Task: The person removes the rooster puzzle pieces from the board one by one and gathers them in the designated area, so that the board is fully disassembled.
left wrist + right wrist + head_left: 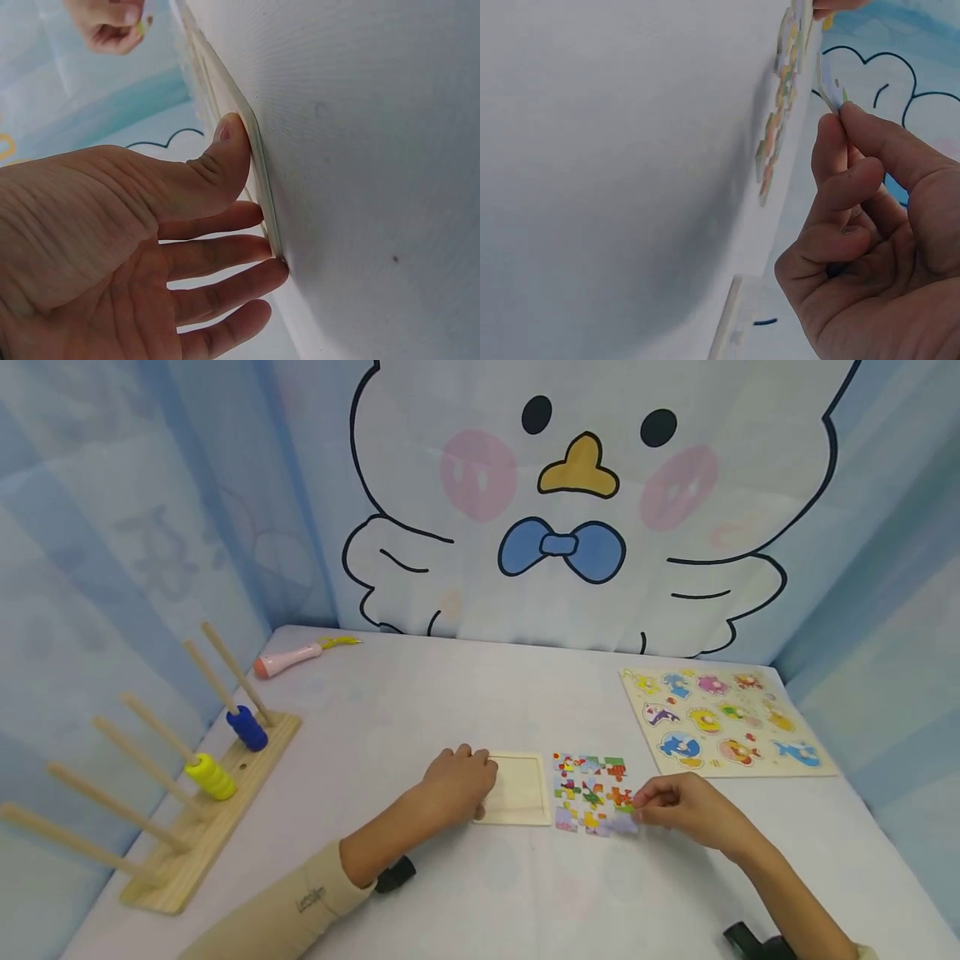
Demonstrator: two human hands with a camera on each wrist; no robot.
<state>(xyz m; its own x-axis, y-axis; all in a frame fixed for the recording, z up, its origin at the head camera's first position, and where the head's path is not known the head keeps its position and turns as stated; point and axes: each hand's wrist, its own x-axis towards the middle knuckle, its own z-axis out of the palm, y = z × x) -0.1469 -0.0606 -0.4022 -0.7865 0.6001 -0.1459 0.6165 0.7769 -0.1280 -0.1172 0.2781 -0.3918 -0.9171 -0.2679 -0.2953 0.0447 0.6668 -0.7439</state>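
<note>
In the head view, a shallow wooden puzzle tray [516, 789] with a raised rim lies flat on the table, its bare inside showing. My left hand [459, 782] rests at the tray's left side. The left wrist view shows the thumb and fairly straight fingertips touching the tray's edge [262, 172]. Colourful jigsaw pieces [591, 789] lie in rows just right of the tray. Between thumb and index finger, my right hand [686, 810] pinches a pale purple jigsaw piece [829, 84] at the lower right of those rows. Its other fingers are curled in.
A wooden peg stand [225, 814] with blue rings [247, 728] and yellow rings [211, 777] stands at the left. Behind it lies a pink-handled tool [288, 658] with a yellow end. At the right is a sea-animal puzzle board [723, 722]. A printed curtain [570, 602] backs the table.
</note>
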